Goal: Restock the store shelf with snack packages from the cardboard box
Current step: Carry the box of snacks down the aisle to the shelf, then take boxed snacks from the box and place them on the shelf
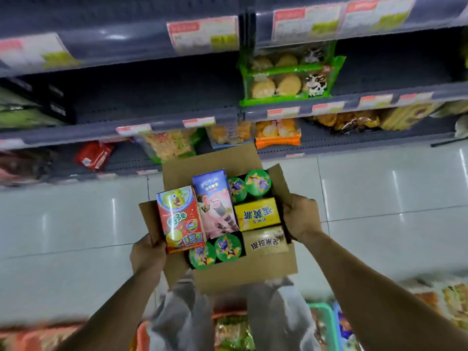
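Carrying the open brown cardboard box [243,277] of snack packages, the left hand [148,252] and right hand [301,216] clamp opposite walls, keeping it level above the pale tiled floor [379,193], facing the grey store shelf [157,122].

The cardboard box [243,279] contains four green-lidded round cups [257,182], one red carton [181,219], one blue-and-pink carton [215,203], one yellow carton [257,214] and one brown carton [266,241]. Two green biscuit bags [286,84] stand on the shelf [157,120].
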